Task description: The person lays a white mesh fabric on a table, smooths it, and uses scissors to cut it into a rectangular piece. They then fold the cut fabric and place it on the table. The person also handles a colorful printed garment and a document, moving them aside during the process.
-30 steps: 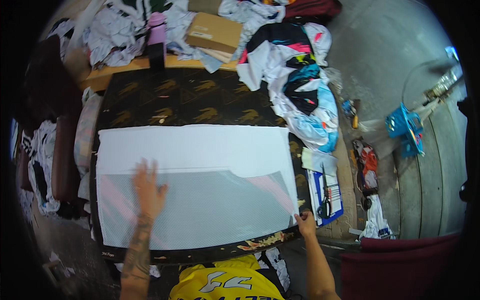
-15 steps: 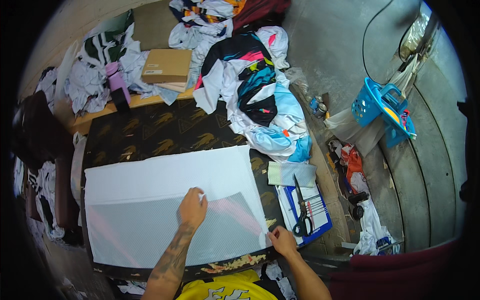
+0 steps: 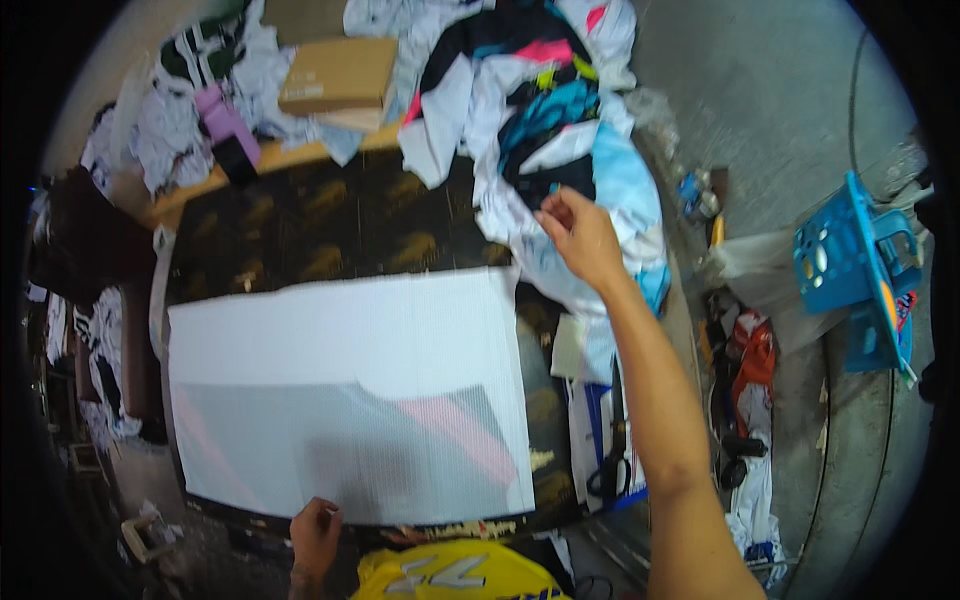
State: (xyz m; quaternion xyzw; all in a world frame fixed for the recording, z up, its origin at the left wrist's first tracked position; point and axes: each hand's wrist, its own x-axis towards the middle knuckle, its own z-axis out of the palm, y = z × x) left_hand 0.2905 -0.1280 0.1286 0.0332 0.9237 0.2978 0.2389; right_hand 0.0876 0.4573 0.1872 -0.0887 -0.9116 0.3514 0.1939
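A white mesh cloth [image 3: 345,335] lies flat on the dark table. Its nearer part looks grey, with pink bands showing in it. At the cloth's near edge is my left hand [image 3: 315,532], fingers loosely bent and apart, with nothing visible in them. My right hand [image 3: 585,240] reaches far across to a heap of garments [image 3: 625,180] in white, black, teal and light blue. Its fingers are half bent, with a gap at the thumb, and I see nothing held. Whether it touches the heap I cannot tell. My right forearm partly hides black-handled scissors [image 3: 610,475].
A folded pale cloth [image 3: 570,348] and a blue-edged board [image 3: 600,410] lie by the scissors. At the back are a cardboard box [image 3: 340,75] and a purple bottle [image 3: 222,115]. A blue plastic basket [image 3: 835,255] hangs at the right. A dark chair [image 3: 95,240] stands left.
My right hand has left the cloth's near right corner and moved forward to the garment heap. My left hand has drawn back from the cloth's middle to its near edge. The view has shifted.
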